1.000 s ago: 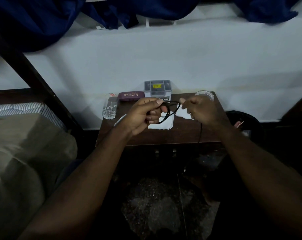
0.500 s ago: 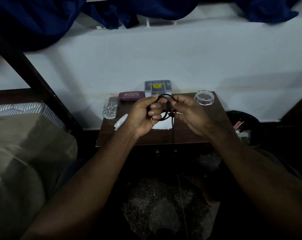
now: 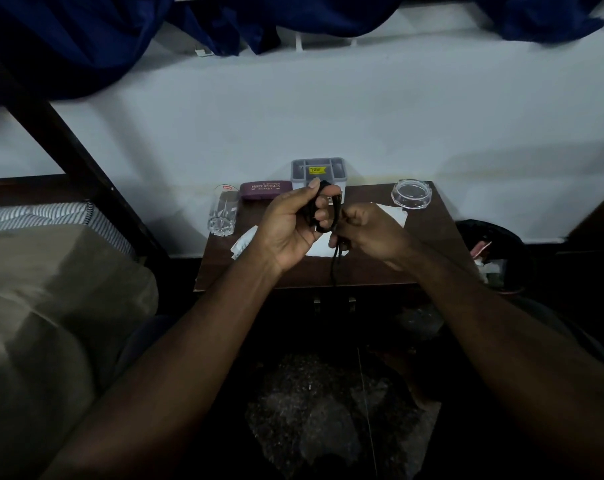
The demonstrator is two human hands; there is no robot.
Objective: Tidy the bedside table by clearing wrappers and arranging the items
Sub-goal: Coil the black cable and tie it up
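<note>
Above the brown bedside table (image 3: 432, 251), my left hand (image 3: 290, 226) grips a coiled black cable (image 3: 334, 216). My right hand (image 3: 369, 230) pinches the loose end of the same cable, which hangs down toward the table's front edge. White papers (image 3: 392, 213) lie on the table under and behind my hands, partly hidden. A crumpled white wrapper (image 3: 243, 242) lies at the left, near a clear drinking glass (image 3: 223, 211). At the back stand a maroon glasses case (image 3: 266, 189) and a grey compartment box (image 3: 317, 171). A clear round dish (image 3: 411, 194) sits at the back right.
A dark waste bin (image 3: 490, 258) with scraps in it stands right of the table. A bed with a beige cover (image 3: 51, 306) and a striped mattress (image 3: 44, 216) is on the left, with its dark frame post (image 3: 75, 157). Blue curtains (image 3: 86, 39) hang above.
My right hand has come in from the right and dropped below the left hand. The cable loop has tightened into a smaller coil in my left hand, raised slightly toward the grey box.
</note>
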